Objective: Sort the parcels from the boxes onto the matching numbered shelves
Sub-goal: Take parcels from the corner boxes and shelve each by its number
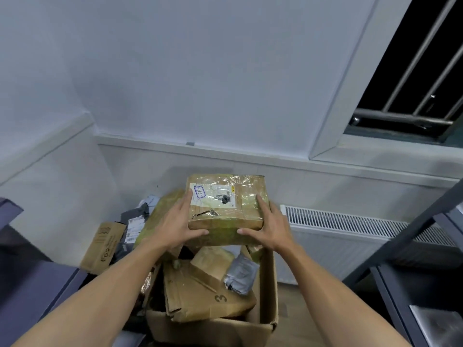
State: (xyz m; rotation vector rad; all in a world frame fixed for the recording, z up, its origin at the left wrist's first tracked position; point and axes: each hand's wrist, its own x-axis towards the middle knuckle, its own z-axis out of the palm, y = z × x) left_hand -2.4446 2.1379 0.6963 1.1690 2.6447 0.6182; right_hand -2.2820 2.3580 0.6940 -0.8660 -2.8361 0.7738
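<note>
Bare forearms lead to the left hand (pixel 175 221) and right hand (pixel 268 229), which grip opposite sides of the tape-wrapped brown cardboard parcel (pixel 225 209), thumbs on its near face. It is level and centred between them, over the far end of the open brown cardboard box (pixel 265 296). Its blue-inked label is unreadable. The dark grey metal shelves (pixel 426 276) on the right are cut off, with no numbers showing.

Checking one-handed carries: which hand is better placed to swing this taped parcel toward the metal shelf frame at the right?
Probably right: the right hand grips the parcel on the side nearest the shelf frame; the left hand holds the far side.
</note>
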